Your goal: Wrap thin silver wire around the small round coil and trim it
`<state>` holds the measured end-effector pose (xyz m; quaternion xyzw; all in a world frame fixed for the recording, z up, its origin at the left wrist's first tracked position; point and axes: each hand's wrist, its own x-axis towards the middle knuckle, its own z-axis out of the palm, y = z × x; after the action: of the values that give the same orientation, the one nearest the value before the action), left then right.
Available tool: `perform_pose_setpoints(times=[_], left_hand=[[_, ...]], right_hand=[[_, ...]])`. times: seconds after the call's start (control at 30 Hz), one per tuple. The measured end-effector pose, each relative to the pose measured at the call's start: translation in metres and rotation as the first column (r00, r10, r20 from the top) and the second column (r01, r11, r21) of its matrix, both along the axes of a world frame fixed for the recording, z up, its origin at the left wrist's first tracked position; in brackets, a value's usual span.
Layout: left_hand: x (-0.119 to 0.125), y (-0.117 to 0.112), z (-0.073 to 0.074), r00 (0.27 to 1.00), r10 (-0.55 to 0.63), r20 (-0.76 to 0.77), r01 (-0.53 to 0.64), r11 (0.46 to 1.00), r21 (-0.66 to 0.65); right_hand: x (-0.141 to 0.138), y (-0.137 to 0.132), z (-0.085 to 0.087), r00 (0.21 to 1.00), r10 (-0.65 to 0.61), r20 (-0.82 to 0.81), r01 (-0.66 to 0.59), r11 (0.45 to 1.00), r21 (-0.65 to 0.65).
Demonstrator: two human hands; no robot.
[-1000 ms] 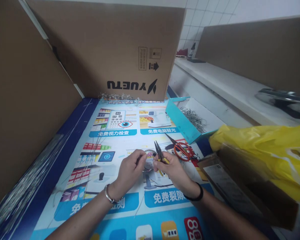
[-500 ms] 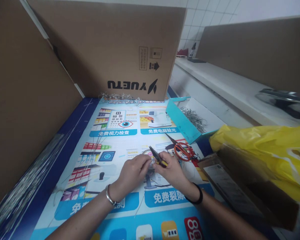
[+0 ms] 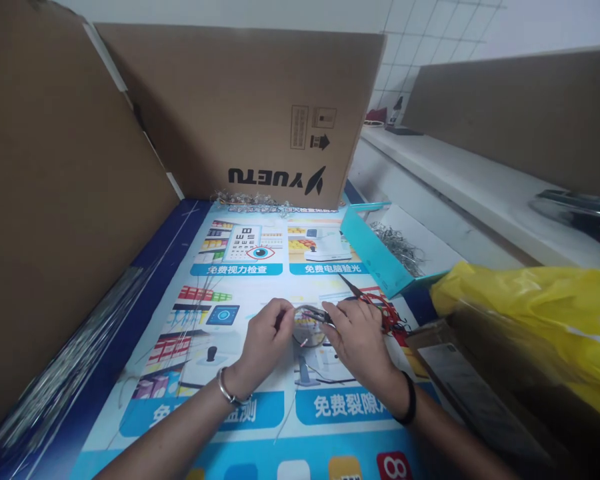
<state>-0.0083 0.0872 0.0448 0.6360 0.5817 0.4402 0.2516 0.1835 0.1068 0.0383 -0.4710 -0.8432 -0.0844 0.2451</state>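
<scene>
My left hand (image 3: 265, 340) is closed in a pinch on a thin wire loop (image 3: 307, 328) held just above the printed poster (image 3: 240, 267). My right hand (image 3: 357, 337) grips small pliers (image 3: 321, 316) with dark jaws, which point left and meet the loop. A silver bracelet sits on my left wrist, a black band on my right. The two hands are close together over the middle of the poster.
Red-handled scissors (image 3: 375, 303) lie just right of my right hand. A teal box (image 3: 367, 250) with wire pieces stands behind them. A yellow bag (image 3: 530, 313) lies at right. Cardboard boxes (image 3: 240, 113) wall the back and left. Long wires (image 3: 55, 373) lie along the left edge.
The pliers have tipped from pointing up to lying nearly level, jaws toward the left. The camera has shifted slightly, so the scene sits lower and further right.
</scene>
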Motion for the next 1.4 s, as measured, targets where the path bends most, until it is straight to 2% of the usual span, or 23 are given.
perform_pose_setpoints(times=[0.17,0.6,0.83,1.07,1.4], left_hand=[[0.001,-0.002,0.001,1.000,0.015,0.011,-0.015,1.000,0.004],[0.007,-0.005,-0.003,0.999,0.008,0.034,-0.007,1.000,-0.019],[0.007,-0.004,-0.002,0.994,0.005,0.112,0.003,0.997,-0.075],[0.006,-0.004,-0.006,0.999,0.044,0.032,-0.044,0.999,0.006],[0.006,-0.005,-0.011,1.000,0.025,-0.012,-0.024,1.000,0.017]], right_hand=[[-0.002,-0.002,0.001,0.998,-0.008,0.058,0.004,0.997,0.079],[-0.002,0.000,-0.006,0.999,0.048,0.015,-0.049,0.997,0.062],[0.000,0.001,-0.009,0.996,0.091,0.008,-0.091,0.995,0.042],[-0.002,0.000,-0.005,0.999,0.027,0.023,-0.028,0.998,0.049],[-0.003,0.000,-0.008,0.998,0.056,0.007,-0.056,0.996,0.066]])
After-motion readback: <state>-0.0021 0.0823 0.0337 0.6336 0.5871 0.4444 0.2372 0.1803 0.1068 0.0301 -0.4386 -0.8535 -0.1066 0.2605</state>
